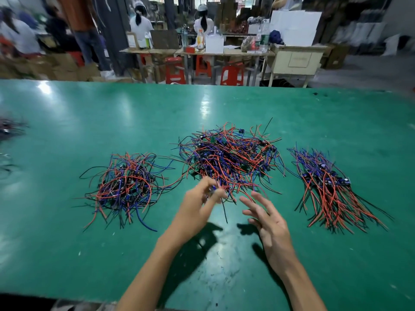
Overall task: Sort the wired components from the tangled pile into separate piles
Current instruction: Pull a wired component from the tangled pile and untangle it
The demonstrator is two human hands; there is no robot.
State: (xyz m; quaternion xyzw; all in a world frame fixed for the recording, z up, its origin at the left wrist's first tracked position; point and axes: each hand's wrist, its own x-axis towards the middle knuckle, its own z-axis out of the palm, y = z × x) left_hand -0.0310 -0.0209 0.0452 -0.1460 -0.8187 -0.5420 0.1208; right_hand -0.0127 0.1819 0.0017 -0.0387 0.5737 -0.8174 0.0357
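Leftmost, on the glossy green table, lies a loose round pile of thin red, blue and black wires. Next, the left hand pinches a small wired component at the near edge of the tangled pile. Beside it the right hand hovers, fingers spread, holding nothing. Rightmost lies a combed bundle.

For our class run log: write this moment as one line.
left hand pinches wired part | right hand open | middle pile unsorted
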